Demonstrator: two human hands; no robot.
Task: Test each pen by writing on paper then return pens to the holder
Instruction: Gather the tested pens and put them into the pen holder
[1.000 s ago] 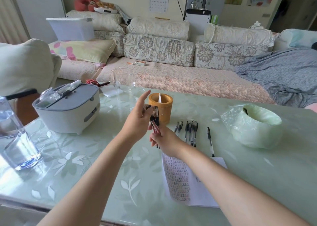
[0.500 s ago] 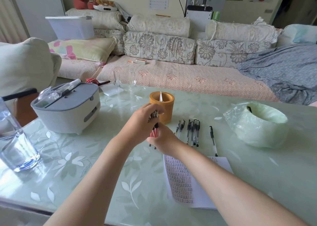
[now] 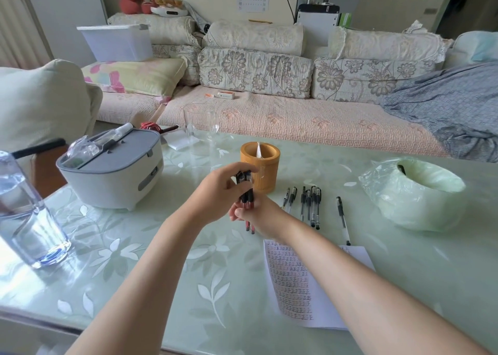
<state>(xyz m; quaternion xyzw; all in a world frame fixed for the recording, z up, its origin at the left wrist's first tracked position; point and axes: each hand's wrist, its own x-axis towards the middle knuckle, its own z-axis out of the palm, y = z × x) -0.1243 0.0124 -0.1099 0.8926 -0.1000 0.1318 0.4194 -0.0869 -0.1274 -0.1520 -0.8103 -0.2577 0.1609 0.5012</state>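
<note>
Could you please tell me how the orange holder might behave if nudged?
The holder looks squat and wide, so it probably resists tipping. It seems nearly empty, so likely light, and may slide on the glossy table.

Left edge of the leaf-patterned glass table (image 3: 129, 279), there's a clear water bottle (image 3: 29, 220), and just behind it a white box with a grey lid (image 3: 113, 176). An empty drinking glass (image 3: 200, 128) stands at the far edge. Over on the right sits a fat roll of pale green plastic bags (image 3: 415, 195). Beyond, the floral sofa (image 3: 296, 122) carries a translucent storage bin (image 3: 118, 43) on a flowered pillow (image 3: 134, 75), with a blue-grey blanket (image 3: 452, 106) heaped at its right end.
</note>
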